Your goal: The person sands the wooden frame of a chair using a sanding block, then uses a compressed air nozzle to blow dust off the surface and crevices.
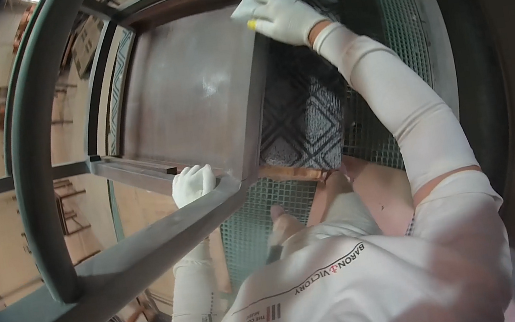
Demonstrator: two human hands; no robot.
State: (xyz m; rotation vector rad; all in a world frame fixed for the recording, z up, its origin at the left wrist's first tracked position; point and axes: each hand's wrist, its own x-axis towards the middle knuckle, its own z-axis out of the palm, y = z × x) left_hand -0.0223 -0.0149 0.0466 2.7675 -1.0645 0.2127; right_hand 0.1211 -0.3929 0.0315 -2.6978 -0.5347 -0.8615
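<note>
A grey-painted chair frame lies tipped over in front of me, with the smooth, brownish-grey underside of its seat panel facing me. My left hand, in a white glove, is closed round the near rail beside a leg. At the far right corner of the seat frame, my right hand holds a small pale pad against the edge. That glove is white too, with a yellow patch at one finger. The pad is partly covered by my fingers, so its exact kind is unclear.
Beneath the chair is a support covered in dark patterned fabric. A green mesh grating runs along the right and under my feet. Curved grey chair parts rise at the left. Several brown chair frames stand in the background.
</note>
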